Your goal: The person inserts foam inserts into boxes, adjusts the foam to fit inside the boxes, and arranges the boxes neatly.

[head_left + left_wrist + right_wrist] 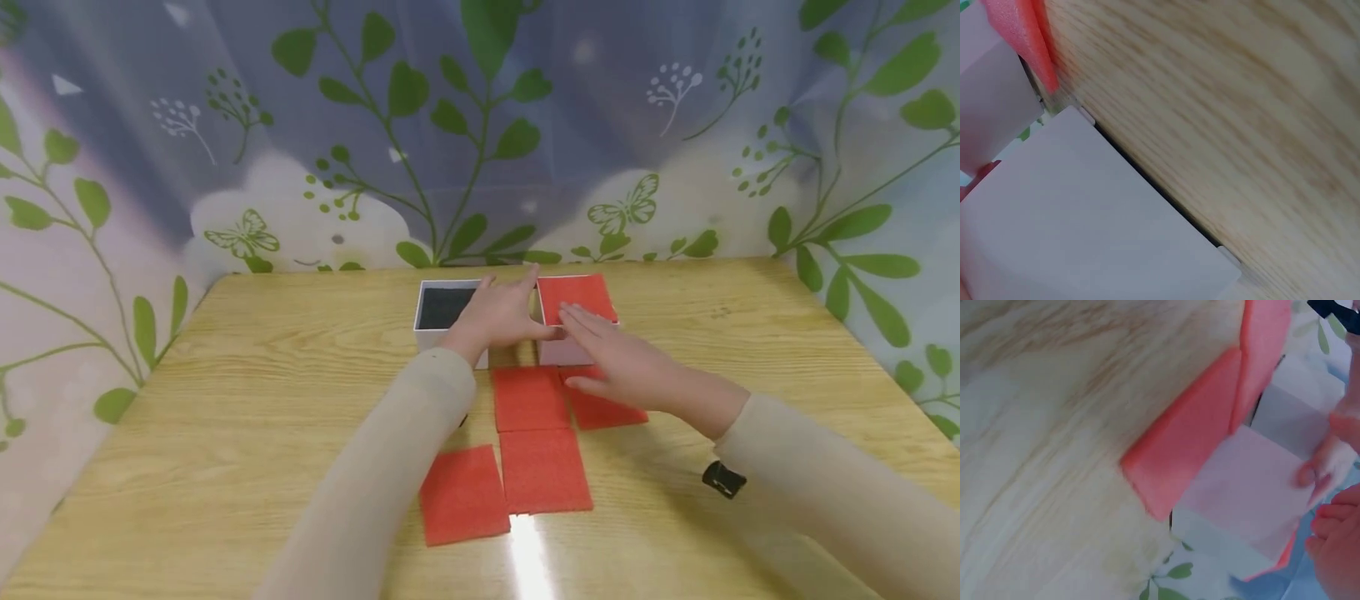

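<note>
Left hand (504,315): fingers spread, between left box (430,338) and right box (557,352).
Right hand (618,362): fingers together (thumb apart), at right box's near edge.

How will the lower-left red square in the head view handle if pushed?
The red square lies flat, so it should slide rather than roll. It looks thin for its width, so probably light. Its straight visible edges suggest it may hold shape.

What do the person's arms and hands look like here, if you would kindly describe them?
The left sleeve and right sleeve are long, plain and cream-coloured. The left hand and right hand are ungloved. A small black object shows at the right sleeve's edge.
</note>
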`<state>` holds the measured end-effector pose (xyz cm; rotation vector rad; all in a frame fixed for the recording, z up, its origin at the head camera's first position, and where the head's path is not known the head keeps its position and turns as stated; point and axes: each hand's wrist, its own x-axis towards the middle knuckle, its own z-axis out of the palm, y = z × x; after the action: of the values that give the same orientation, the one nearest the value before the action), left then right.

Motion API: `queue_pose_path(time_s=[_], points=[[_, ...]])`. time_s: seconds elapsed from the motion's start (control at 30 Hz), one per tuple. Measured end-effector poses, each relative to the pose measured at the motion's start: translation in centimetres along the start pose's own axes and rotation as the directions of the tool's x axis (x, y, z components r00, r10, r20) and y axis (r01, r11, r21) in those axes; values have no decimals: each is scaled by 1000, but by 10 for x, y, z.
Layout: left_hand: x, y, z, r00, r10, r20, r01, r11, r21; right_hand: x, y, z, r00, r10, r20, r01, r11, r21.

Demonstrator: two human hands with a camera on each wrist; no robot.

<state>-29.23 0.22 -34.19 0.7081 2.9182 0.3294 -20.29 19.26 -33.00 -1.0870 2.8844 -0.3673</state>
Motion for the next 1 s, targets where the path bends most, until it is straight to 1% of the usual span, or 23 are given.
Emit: queue_pose_path(time_s=[0.07,0.17,0.33,0.43,0.5,0.63,0.77,0.87,1.0], points=[[-1,-1,1,1000,-6,6,6,1000,-12,-6,2,-4,999,31,-27,-32,999,-18],[-2,-2,3,1000,3,4,-3,1000,-27,-15,6,-8,994,88,-62,-92,994,-63],[-3,-2,3,1000,3,15,-3,999,-32,-23,13,-10,987,151,-63,-155,985,-76],[-3,-2,2,1000,9,6,-9,1000,-29,-24,17,-8,984,164,-69,-169,983,-77],[-3,-3,1,1000,15,-7,-15,1000,-27,-24,19,-6,984,159,-77,-165,983,-84],[-3,-3,-1,1000,15,1,-15,1000,-7,-24,21,-3,986,140,-96,-148,985,-85],[-2,-1,-1,1000,29,-6,-29,1000,-4,-27,23,-3,985,108,-134,-122,987,-103],[-1,1,-2,999,37,-14,-37,999,-15,-28,25,-2,984,66,-164,-91,984,-152],[-3,-1,-2,1000,23,-4,-23,1000,-8,-25,26,1,983,2,-186,-46,971,-234]])
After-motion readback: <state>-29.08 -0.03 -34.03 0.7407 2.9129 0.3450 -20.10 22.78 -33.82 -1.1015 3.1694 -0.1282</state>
